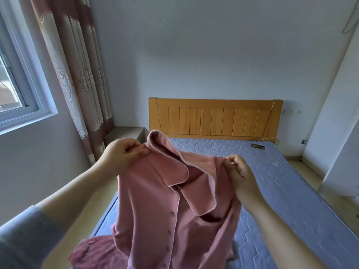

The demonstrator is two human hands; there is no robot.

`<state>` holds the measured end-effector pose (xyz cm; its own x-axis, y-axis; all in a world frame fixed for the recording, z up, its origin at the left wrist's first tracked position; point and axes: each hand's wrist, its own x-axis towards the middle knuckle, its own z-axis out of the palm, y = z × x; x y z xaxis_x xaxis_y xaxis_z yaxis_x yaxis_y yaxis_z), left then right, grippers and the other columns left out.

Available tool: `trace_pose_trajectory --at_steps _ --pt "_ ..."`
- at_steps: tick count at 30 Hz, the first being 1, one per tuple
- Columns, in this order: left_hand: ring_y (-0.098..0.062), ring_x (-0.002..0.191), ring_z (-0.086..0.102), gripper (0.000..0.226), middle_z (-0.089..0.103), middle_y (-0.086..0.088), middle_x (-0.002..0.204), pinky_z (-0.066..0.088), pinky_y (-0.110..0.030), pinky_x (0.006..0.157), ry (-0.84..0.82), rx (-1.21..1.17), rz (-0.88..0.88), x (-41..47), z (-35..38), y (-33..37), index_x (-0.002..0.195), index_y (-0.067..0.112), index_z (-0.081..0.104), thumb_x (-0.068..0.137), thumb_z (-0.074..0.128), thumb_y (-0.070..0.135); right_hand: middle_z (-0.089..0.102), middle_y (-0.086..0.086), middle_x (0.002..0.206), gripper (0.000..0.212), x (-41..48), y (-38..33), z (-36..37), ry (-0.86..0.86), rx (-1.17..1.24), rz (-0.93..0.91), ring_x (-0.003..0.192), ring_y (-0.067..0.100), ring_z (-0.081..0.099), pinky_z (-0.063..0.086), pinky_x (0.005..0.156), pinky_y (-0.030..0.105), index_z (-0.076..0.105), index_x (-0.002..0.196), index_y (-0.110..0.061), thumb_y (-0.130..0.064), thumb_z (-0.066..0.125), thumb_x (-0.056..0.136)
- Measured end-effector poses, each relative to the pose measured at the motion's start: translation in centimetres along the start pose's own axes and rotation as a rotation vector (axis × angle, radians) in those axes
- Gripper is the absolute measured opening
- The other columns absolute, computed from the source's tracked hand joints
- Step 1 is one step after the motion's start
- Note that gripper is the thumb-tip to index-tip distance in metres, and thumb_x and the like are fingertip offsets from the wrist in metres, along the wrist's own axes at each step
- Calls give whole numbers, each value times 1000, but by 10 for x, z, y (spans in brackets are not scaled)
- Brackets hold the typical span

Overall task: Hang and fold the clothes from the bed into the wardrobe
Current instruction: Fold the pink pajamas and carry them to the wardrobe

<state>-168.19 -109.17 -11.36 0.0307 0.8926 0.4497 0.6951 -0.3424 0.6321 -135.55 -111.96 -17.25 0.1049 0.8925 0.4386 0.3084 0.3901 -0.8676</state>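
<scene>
The bed [281, 200] fills the right and lower centre of the frame, its blue quilted mattress bare apart from a small dark object [258, 146] near the wooden headboard [213, 119]. Held up in front of it, in the middle of the frame, is a pink buttoned shirt [155, 220]. It hangs from its shoulder line, its front faces the camera, and its long axis runs straight down towards the bottom edge. A second pink garment [93, 253] lies crumpled at the lower left (whether it touches the shirt's hem I cannot tell). The left hand [122, 152] has its grip pinched on the shoulder seam beside the collar [171, 158], left of centre. The right hand [240, 171] pinches the opposite shoulder, slightly lower and right of centre. The shoulder line therefore spans the two grips across the frame, tilted down to the right, and the body of the shirt falls below both hands. Neither hand is nearer than the other. I judge that the next move depends on this span: drawn level and taut, it suits a hanger or a flat lay for folding. The buttons [172, 212] look done up down the placket.
</scene>
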Motion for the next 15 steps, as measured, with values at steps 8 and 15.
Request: trace_pose_trajectory --at_steps 8,15 --pt "-4 46 33 42 38 12 47 27 -20 48 -179 -52 -12 -101 -54 13 48 26 53 75 76 47 58 -12 55 27 -94 -59 -40 175 -342 -195 51 1 51 34 47 13 55 78 -25 -51 53 84" --pt "-10 58 39 21 44 4 58 32 -28 60 -178 -133 67 -203 -105 19 67 25 64 81 75 36 59 -5 58 37 -195 -104 -48 208 -391 -223 52 7 51 34 47 16 56 77 -25 -61 49 81"
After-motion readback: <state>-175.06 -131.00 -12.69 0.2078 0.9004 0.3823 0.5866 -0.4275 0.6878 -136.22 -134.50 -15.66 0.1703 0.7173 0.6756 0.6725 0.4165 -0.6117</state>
